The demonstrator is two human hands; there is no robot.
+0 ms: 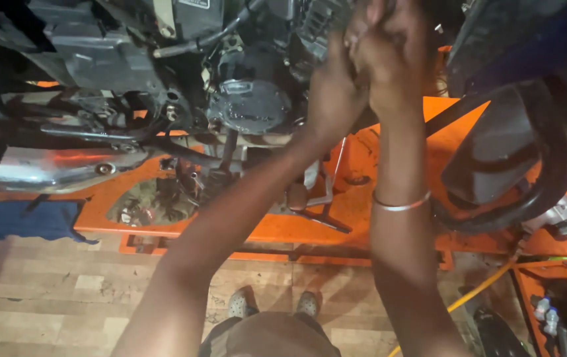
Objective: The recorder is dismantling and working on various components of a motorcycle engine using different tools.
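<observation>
Both hands are raised together at the motorcycle engine [257, 99]. The left hand [333, 92] and the right hand [389, 59] press against each other; whether they grip something, I cannot tell. The orange lift platform [376, 165] lies below them.

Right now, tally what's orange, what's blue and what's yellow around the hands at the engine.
Orange: 1, the lift platform.
Blue: 1, the cloth.
Yellow: 1, the hose.
Total: 3.
Both hands, left and right, are up at the engine.
</observation>
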